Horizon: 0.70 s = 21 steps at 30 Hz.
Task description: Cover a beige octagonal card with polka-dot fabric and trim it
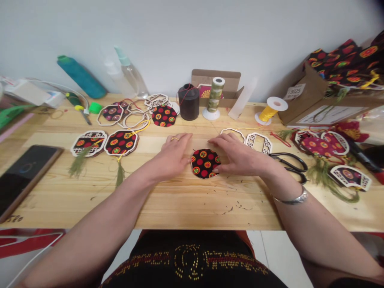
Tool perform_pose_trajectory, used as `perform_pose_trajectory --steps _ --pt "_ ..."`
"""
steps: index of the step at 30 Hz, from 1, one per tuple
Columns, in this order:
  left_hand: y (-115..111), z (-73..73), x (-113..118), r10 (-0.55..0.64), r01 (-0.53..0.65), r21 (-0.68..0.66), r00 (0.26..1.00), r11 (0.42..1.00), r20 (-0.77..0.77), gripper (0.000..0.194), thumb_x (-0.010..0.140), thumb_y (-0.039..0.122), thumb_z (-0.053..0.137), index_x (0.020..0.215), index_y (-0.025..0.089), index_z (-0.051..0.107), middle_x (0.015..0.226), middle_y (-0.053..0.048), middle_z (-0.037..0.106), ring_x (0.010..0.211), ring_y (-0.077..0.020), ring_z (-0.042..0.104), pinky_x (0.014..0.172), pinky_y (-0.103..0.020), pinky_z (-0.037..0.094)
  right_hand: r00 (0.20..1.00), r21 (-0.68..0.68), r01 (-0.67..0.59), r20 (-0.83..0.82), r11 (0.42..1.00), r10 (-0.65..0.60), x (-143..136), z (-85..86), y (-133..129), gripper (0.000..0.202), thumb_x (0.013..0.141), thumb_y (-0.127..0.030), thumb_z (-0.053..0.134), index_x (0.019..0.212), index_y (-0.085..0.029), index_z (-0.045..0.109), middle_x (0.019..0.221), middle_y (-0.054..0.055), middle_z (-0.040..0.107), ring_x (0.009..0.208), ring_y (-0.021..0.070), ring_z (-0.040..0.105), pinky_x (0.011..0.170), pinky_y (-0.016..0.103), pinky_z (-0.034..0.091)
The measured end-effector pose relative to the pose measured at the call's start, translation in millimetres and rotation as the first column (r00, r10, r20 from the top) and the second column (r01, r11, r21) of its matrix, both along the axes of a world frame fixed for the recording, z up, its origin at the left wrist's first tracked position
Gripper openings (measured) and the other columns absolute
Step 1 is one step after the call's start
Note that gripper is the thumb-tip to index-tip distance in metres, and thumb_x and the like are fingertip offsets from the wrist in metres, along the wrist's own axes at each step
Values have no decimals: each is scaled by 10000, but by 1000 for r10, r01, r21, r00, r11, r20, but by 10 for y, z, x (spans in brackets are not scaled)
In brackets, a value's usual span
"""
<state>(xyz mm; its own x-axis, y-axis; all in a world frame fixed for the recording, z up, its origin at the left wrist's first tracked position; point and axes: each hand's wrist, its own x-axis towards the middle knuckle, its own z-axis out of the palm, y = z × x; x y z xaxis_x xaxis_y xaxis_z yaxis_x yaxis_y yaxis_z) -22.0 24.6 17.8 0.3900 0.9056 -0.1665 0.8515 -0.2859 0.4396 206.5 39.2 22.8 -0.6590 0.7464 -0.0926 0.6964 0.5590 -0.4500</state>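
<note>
A scalloped, roughly round piece of black fabric (205, 163) with red dots and orange-yellow flowers lies flat on the wooden table, a thin pale edge showing below it. On its left side is my left hand (174, 157), fingers stretched out, thumb at the fabric's edge. My right hand (237, 156) rests on the other side, fingers spread and thumb touching the lower right edge. Just beyond the right hand lie a thin pale outline frame (233, 130), partly hidden, and a white lattice frame (258, 143). Black-handled scissors (289, 163) lie beside my right wrist, their blades hidden.
Two tasselled ornaments (121, 143) lie to the left, near a phone (28, 176). Behind stand a black thread cone (189, 102), a green thread spool (216, 96) and a yellow spool (270, 110). A cardboard box (318, 100) with patterned fabric stands at right, near more tasselled ornaments (325, 144).
</note>
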Motion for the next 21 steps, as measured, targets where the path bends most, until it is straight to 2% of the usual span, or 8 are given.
perform_pose_trajectory --steps 11,21 --pt "-1 48 40 12 -13 -24 998 1000 -55 701 818 246 498 1452 32 291 1543 -198 323 1393 -346 308 1151 -488 264 1000 -26 1 1 1000 -1 5 5 11 661 711 -340 759 1294 -155 507 1245 136 528 1166 322 449 1016 487 414" --pt "4 27 34 21 -22 -24 998 999 -58 704 819 238 508 1461 49 290 1547 -178 320 1386 -351 313 1148 -484 271 1000 -23 -15 -12 1000 15 48 -46 44 676 724 -348 760 1308 -141 489 1262 132 522 1174 305 444 1028 462 408"
